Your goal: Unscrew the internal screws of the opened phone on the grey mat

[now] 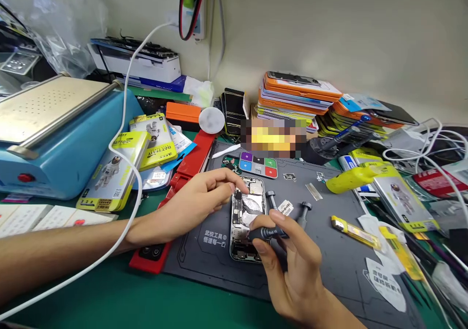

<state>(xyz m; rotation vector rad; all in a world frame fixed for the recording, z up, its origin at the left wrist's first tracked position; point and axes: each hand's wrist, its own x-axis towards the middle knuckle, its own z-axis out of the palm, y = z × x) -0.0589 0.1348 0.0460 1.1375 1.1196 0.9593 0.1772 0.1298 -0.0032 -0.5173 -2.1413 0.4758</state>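
Note:
An opened phone point(252, 212) lies on the dark work mat point(204, 256), its inner boards and metal plates exposed. Over its upper left edge reaches my left hand point(204, 192), the index finger stretched to the phone's upper part and the other fingers loosely bent, with nothing visible in them. Between the thumb and fingers of my right hand point(300, 265) is a black screwdriver point(268, 233), held almost level over the lower half of the phone. Its tip cannot be made out. Two more dark screwdrivers, one with a round cap point(306, 206), and a razor blade point(285, 208) are just beyond.
A palette of coloured squares point(259, 165) lies behind the phone. To the right are a yellow bottle point(349, 178), a yellow cutter point(356, 232) and a tool holder point(321, 149). A blue machine point(73, 144) stands left. A white cable point(126, 163) crosses above my left forearm.

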